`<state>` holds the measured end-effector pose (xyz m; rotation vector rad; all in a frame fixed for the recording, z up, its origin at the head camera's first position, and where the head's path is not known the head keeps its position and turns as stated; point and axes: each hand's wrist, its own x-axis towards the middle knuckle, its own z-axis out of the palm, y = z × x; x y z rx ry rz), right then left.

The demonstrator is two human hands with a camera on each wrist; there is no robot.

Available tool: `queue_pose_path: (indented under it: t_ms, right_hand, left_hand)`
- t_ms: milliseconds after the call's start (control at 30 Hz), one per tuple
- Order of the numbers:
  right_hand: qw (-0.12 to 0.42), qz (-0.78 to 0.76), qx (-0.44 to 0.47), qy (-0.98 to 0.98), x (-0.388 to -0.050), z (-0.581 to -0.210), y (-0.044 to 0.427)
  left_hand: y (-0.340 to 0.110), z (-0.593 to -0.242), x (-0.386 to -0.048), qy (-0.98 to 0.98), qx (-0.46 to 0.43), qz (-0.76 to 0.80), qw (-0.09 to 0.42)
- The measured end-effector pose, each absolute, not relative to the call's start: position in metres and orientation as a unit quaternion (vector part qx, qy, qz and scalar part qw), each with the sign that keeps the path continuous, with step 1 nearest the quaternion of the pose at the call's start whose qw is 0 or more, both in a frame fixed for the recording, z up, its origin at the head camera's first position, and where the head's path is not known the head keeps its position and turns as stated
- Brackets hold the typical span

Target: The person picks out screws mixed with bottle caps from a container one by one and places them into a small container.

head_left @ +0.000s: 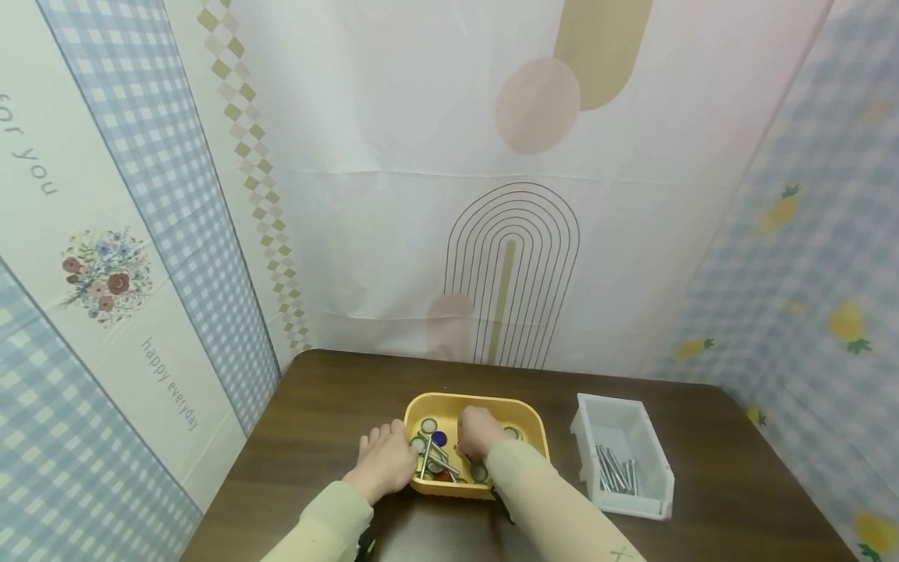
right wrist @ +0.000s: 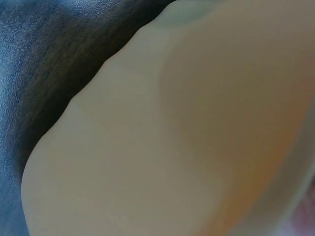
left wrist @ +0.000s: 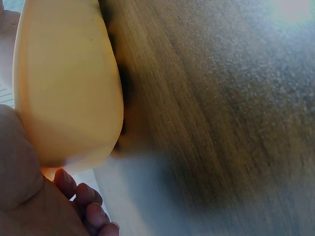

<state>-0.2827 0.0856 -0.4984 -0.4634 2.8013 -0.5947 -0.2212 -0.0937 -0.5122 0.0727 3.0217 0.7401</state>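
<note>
On the brown tabletop point(head_left: 319, 421), between the person's 2 hands, sits a yellow bin point(head_left: 460, 490) holding silver rods point(head_left: 428, 454) and small round discs; 1 of them, a blue disc point(head_left: 438, 438), lies to the left of the right hand point(head_left: 480, 432). Several rods cross one another in the bin's left part, with discs beside and beneath them, close to the left hand point(head_left: 385, 460).

That left hand is outside the bin, touching its left end, the thumb side against the wall and the fingers loosely bent near the corner in the left wrist view; whether it grips the bin I cannot tell. The right hand reaches inside, over the middle, knuckles up and fingers bent downward; the tips are hidden, so I cannot tell whether they pinch anything. The right wrist view is mostly filled by the bin's blurred pale wall.

Well apart to the right of the right hand stands a white bin point(head_left: 660, 507), with more metal rods point(head_left: 612, 470) lying near its front. Pale sleeves point(head_left: 337, 507) cover both forearms.
</note>
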Motion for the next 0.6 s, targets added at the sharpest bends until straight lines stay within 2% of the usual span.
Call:
queue_pose_path:
  t_ms: [333, 600]
  right_hand:
    - [0.109, -0.207, -0.165, 0.958, -0.2827, -0.5025, 0.0833]
    - [0.125, -0.199, -0.140, 0.962, -0.2846, -0.5048, 0.0845]
  left_hand:
    - [-0.0959, -0.5127, -0.2207, 0.973, 0.016, 0.231, 0.012]
    - [-0.0928, -0.5120, -0.2211, 0.971, 0.013, 0.238, 0.018]
